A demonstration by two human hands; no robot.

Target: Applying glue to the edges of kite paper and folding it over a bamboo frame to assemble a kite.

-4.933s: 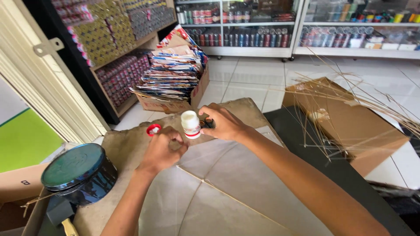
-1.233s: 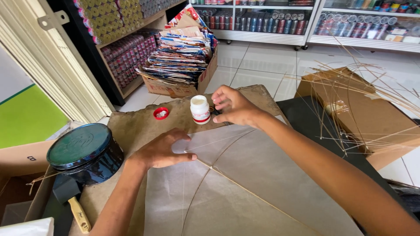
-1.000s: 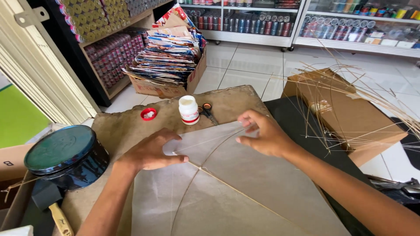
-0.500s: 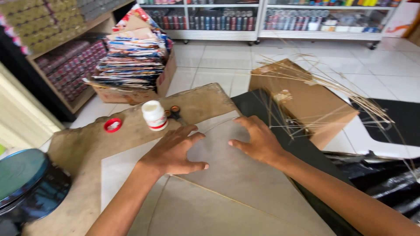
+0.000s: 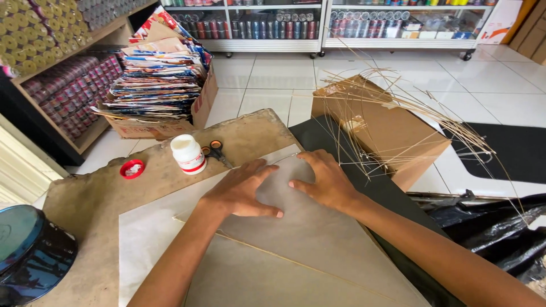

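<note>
I press both palms flat, fingers spread: left hand (image 5: pixel 242 190) and right hand (image 5: pixel 321 181) on the paper (image 5: pixel 301 239), which lies on the board (image 5: pixel 91 196). A bottle (image 5: pixel 188 153), scissors (image 5: pixel 217 151) and a red cap (image 5: pixel 132 169) sit just beyond.

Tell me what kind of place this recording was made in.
Probably a small shop doubling as a kite-making spot. Glass shelves of stocked goods line the back wall, a box of printed sheets sits on the tiled floor, and both hands press paper on a board beside thin sticks.
</note>
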